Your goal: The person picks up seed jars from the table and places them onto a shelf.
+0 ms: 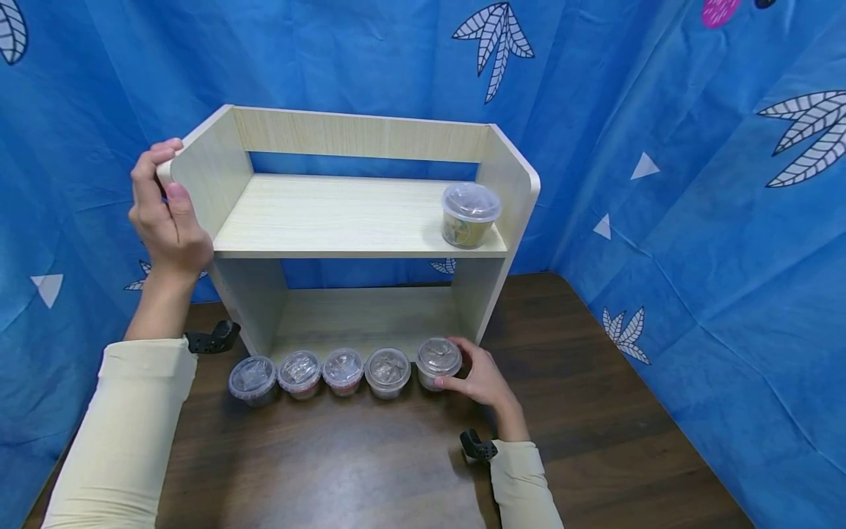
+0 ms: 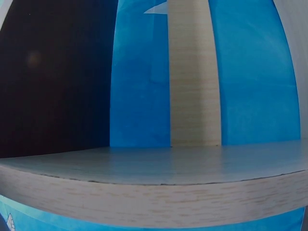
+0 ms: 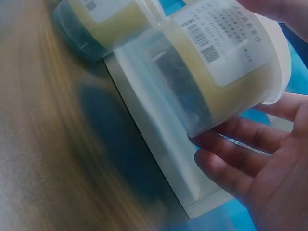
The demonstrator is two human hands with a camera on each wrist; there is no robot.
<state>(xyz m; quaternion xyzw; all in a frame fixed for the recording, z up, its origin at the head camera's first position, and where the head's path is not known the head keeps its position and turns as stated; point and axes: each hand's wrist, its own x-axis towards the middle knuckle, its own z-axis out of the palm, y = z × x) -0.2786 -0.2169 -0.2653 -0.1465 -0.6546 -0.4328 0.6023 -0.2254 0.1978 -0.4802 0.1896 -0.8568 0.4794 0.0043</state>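
Note:
My left hand (image 1: 165, 220) grips the front upper corner of the left side panel of a pale wooden two-tier shelf (image 1: 330, 217). In the left wrist view, only the shelf panel (image 2: 154, 204) and its surroundings show; the hand is out of sight. At the lower right front of the shelf, my right hand (image 1: 482, 378) holds a clear lidded plastic cup (image 1: 439, 356) between thumb and fingers. Close up, this cup (image 3: 221, 72) is tilted in that view, with a printed white label and yellowish contents; a shadow lies on the table below it.
To the left of the held cup, several similar lidded cups (image 1: 388, 369) stand in a row before the lower tier. Another lidded cup (image 1: 470, 214) with a yellow lower part stands at the upper tier's right end. Blue patterned cloth (image 1: 370, 51) hangs behind the dark wooden table (image 1: 330, 470).

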